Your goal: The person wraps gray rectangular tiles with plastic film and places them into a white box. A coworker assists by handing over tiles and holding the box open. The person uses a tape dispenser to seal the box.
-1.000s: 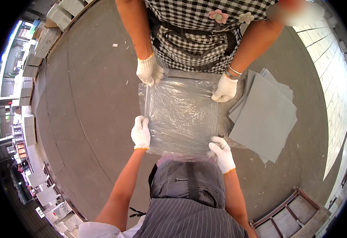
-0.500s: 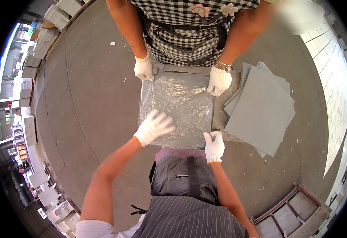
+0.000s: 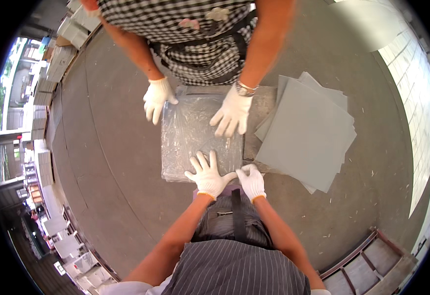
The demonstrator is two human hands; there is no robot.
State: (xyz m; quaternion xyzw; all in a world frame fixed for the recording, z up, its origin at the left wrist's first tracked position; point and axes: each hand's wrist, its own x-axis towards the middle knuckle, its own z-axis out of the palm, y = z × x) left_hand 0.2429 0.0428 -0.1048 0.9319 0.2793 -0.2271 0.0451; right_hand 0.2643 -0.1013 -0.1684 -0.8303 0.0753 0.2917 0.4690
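Observation:
A flat rectangular stack wrapped in clear plastic film [image 3: 188, 128] lies in front of me on a low support. My left hand [image 3: 208, 178], in a white knit glove, rests with fingers spread on the near edge of the film. Close beside it, my right hand [image 3: 252, 183], gloved alike, is closed at the near right corner, its fingertips pinching the film's edge. Across from me a co-worker's gloved hand [image 3: 159, 99] hangs open beside the far left corner. The co-worker's other hand [image 3: 233, 113] spreads over the film's right side.
Loose grey sheets [image 3: 305, 132] lie fanned in a pile just right of the wrapped stack, partly on a grey board [image 3: 261, 105]. A wooden frame [image 3: 372, 260] stands at lower right. White stacks [image 3: 43, 167] line the left wall. Small scraps dot the floor.
My left hand has moved right and toward me, next to my right hand. The co-worker's hands have let go of the film and opened. The view has shifted slightly.

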